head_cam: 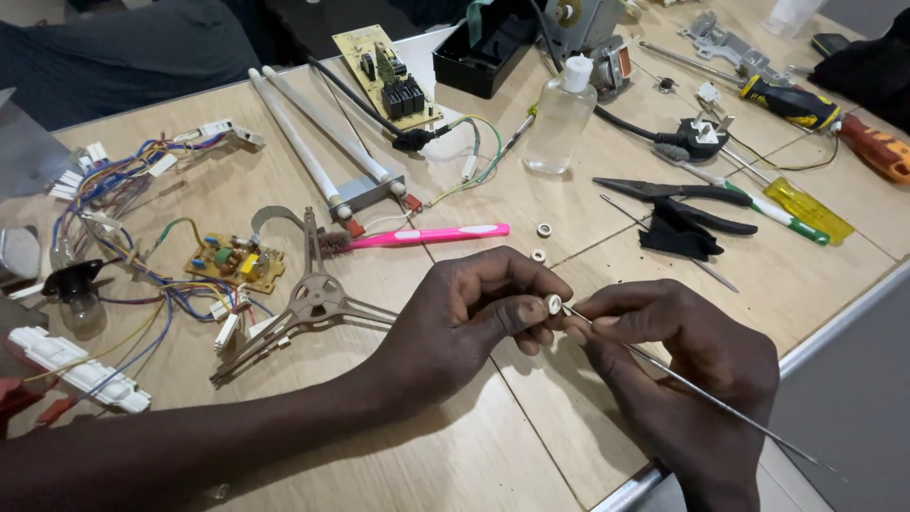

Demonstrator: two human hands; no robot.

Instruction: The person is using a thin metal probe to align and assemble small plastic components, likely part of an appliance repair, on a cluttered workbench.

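Observation:
My left hand [474, 313] pinches a small white ring-shaped roller [554, 303] between thumb and fingertips, just above the wooden table [474, 455]. My right hand [678, 370] grips a long thin metal rod [720, 403] whose tip meets the roller's centre; the rod runs back to the lower right past the table edge. Two more small white rollers [544, 229] lie on the table beyond my hands. A three-armed metal turntable bracket [313, 299] rests left of my left hand, beside a pink toothbrush [427, 236].
Bundled coloured wires [123, 190], a small yellow circuit board [232, 261], two white tubes [322, 142], a clear bottle [559, 118], black pliers [673, 194], screwdrivers [796, 204], a plug [701, 137] and a black box [483, 52] crowd the far table. The metal table edge [834, 327] runs at the right.

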